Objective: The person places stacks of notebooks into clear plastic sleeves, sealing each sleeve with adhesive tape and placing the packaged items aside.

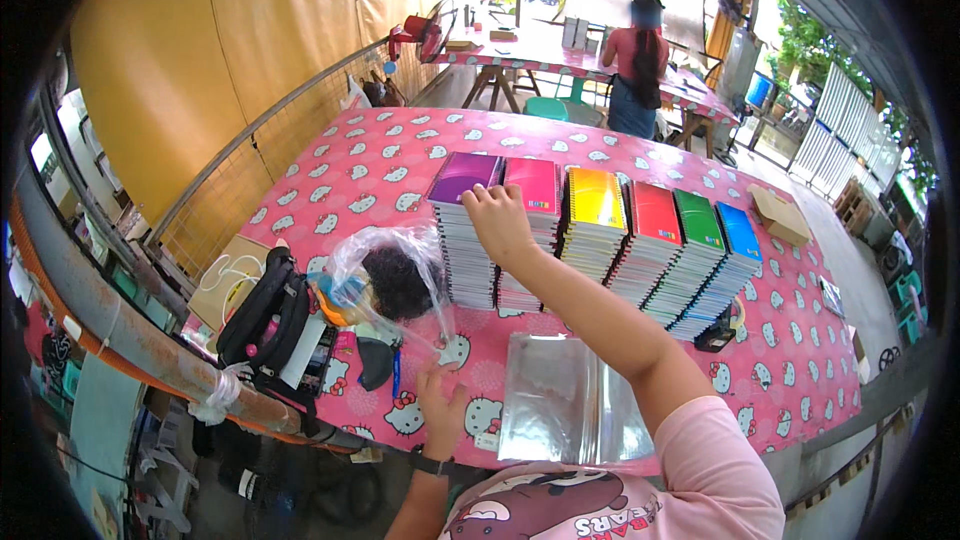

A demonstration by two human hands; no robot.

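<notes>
While right hand (pixel 500 223) curls over purple notebooks (pixel 462 176), grip unclear, left hand (pixel 440 410) spreads empty.

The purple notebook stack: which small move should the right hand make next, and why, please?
Probably the right hand should grip the top purple notebook near its front right corner and lift it slightly: the hand is already at that corner, no other notebook lies over this cover, and the left hand, which seems to hold nothing, could help.
</notes>
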